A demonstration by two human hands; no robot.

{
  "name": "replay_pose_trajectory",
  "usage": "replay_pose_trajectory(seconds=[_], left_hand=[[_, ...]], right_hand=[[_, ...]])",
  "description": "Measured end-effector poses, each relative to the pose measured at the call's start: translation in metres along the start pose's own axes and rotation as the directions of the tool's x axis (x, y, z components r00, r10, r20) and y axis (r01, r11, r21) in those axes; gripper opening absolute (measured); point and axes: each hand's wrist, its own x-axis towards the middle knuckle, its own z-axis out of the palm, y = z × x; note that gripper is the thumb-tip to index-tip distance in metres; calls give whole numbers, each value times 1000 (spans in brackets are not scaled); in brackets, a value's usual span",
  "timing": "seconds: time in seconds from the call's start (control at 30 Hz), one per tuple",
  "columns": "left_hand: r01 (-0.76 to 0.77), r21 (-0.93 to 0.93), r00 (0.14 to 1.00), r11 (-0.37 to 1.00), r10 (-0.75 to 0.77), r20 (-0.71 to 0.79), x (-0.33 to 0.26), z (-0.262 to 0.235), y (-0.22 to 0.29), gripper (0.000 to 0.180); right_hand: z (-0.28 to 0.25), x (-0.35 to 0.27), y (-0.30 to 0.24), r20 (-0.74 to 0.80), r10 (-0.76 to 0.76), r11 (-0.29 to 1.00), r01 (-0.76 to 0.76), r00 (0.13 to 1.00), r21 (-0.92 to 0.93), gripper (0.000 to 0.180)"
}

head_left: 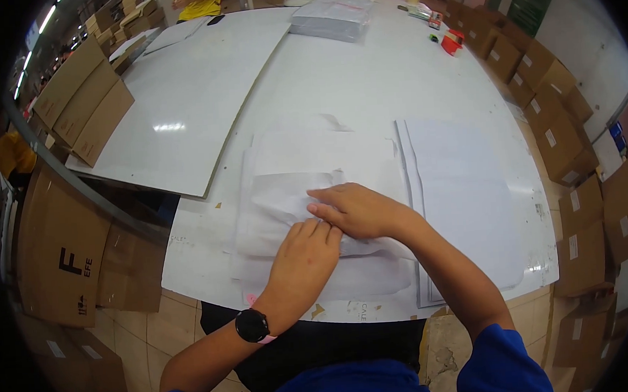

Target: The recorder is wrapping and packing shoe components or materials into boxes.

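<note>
Head view is showing the left hand (307,261) and right hand (361,211) meeting over white paper (278,191), whether gripping cannot be told, seemingly smoothing it, the next move calling for even pressure.

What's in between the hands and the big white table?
The head view shows white sheets under the left hand and right hand, atop the white table.

White paper (282,192) partly hidden, far person (201,6) cropped

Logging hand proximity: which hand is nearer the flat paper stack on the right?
Right. The right hand is just left of the paper stack; the left hand is farther left, over the crumpled sheet.
</note>
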Motion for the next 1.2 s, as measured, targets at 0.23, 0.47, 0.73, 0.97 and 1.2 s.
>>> replay_pose_trajectory(seconds=[0.23, 0.47, 0.73, 0.97, 1.2], left_hand=[[12, 5, 999, 1000, -13, 45, 13, 3, -4, 26], [123, -220, 984, 968, -89, 155, 37, 3, -38, 14], [58, 103, 980, 993, -37, -193, 52, -5, -44, 57], [139, -334, 960, 932, -44, 277, 59, -3, -50, 49], [84, -248, 971, 965, -24, 237, 82, 6, -75, 36]], right_hand=[[-16, -26, -4, -57, 95, 995, -97, 994, -29, 76], [-26, -44, 13, 96, 88, 988, -100, 991, 121, 76], [-20, -32, 26, 42, 114, 991, -116, 993, 59, 62], [9, -41, 49, -240, -31, 998, 41, 970, 37, 52], [7, -56, 6, -349, -152, 916, 0, 925, -400, 51]])
